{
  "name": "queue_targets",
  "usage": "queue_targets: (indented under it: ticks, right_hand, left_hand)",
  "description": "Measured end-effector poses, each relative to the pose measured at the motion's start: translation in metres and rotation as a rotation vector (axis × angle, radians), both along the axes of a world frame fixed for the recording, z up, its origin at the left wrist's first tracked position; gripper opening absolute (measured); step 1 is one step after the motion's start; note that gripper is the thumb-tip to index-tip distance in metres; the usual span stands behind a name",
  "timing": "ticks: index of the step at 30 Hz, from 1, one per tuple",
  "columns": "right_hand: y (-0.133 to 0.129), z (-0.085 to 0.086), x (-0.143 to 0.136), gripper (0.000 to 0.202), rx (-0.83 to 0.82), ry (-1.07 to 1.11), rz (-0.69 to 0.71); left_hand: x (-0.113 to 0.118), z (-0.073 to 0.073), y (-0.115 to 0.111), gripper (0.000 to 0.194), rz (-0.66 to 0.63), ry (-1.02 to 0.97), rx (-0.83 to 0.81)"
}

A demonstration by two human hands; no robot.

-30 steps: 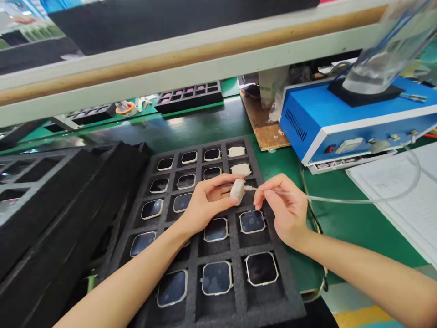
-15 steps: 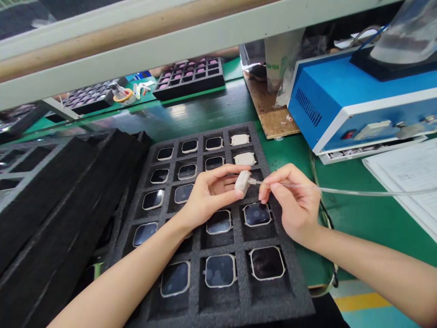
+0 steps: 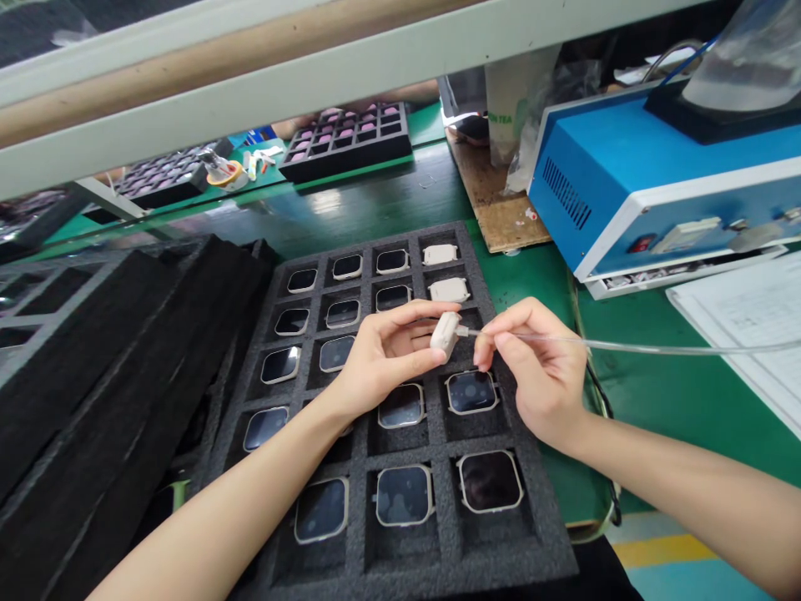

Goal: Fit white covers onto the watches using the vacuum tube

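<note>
My left hand (image 3: 388,355) holds a cream watch case (image 3: 445,335) on edge between thumb and fingers, above the black foam tray (image 3: 441,534). To its right my right hand (image 3: 538,367) pinches a clear thin tube (image 3: 632,346), whose pale tip meets the side of the case. Watch cases with dark screens, such as one at the near right (image 3: 490,482), lie face up in the tray's compartments. Two cases at the far right corner, one of them here (image 3: 440,254), show their cream backs.
Stacked black foam trays (image 3: 93,367) lean at the left. A blue machine (image 3: 626,184) stands at the back right, with papers (image 3: 744,309) before it. A metal shelf beam (image 3: 250,92) crosses overhead. Beyond it are a tray of pink items (image 3: 350,138) and part of another person's arm.
</note>
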State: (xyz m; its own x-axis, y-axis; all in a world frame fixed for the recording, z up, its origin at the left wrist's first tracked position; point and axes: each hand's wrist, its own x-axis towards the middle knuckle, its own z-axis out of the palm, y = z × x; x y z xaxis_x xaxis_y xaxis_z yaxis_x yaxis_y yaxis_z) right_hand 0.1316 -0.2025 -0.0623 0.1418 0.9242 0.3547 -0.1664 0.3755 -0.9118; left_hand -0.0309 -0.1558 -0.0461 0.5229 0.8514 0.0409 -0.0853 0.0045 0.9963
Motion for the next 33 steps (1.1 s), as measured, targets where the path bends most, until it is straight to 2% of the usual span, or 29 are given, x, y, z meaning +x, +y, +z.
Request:
queue_targets:
  ticks: [10, 16, 24, 33]
  right_hand:
    - [0.0, 0.0, 0.0, 0.009, -0.003, 0.037, 0.033]
    - [0.001, -0.002, -0.003, 0.011, -0.019, 0.053, 0.039]
    - [0.006, -0.003, -0.006, 0.014, -0.037, 0.1, 0.048]
    - [0.007, -0.003, -0.007, 0.013, -0.022, 0.128, 0.05]
  left_hand:
    - [0.0, 0.0, 0.001, 0.038, 0.003, -0.017, -0.014]
    - [0.002, 0.005, -0.001, 0.036, -0.005, -0.037, -0.04]
    - [0.002, 0.011, 0.0, 0.037, 0.033, 0.05, -0.026]
    - [0.0, 0.01, 0.001, 0.037, 0.02, 0.079, -0.001]
